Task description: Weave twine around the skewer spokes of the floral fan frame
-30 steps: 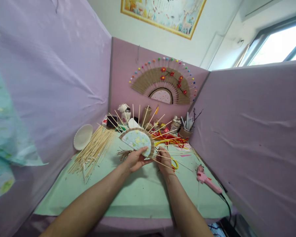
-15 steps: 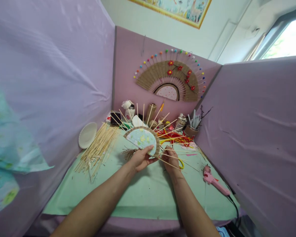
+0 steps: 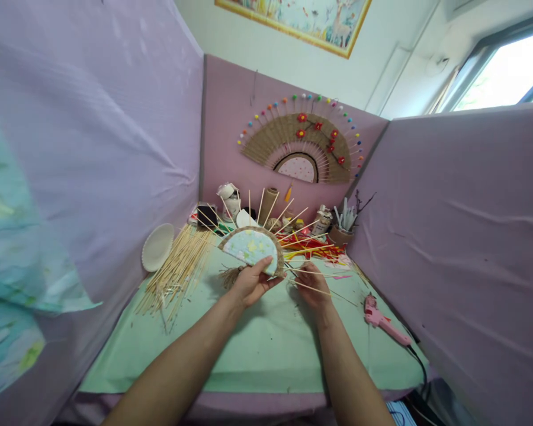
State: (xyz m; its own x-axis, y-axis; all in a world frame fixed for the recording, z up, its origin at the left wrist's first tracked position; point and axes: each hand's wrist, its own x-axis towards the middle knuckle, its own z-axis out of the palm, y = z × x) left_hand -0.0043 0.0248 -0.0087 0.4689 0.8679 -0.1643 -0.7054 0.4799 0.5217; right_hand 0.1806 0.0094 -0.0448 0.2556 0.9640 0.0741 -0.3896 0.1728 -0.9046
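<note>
Clock as seen in the head view, 12 = up/away.

Left hand [image 3: 252, 285]: gripping the half-round floral panel [image 3: 249, 244] at its lower-right corner, thumb on the fabric face, other fingers underneath. Panel sits at 12 o'clock from that hand, held above the green tabletop [image 3: 266, 355], tilted, right end lower. Thin sticks [image 3: 300, 231] fan out from its brown rim, roughly 10 round to 4.

Right hand [image 3: 313, 281]: fingers curled, just beside the panel's 4 o'clock sticks; one stick crosses in front of it. Panel is at its 10, near. Something slim and dark shows at its fingertips; can't tell what, or whether it's gripped.

Around: brown cord tuft [image 3: 230, 276] at left hand's 10, close. Loose stick pile [image 3: 177, 266] at its 9, further out. Red and yellow strips [image 3: 322, 251] at right hand's 12. Pink glue gun [image 3: 385, 324] at its 4, well apart.
</note>
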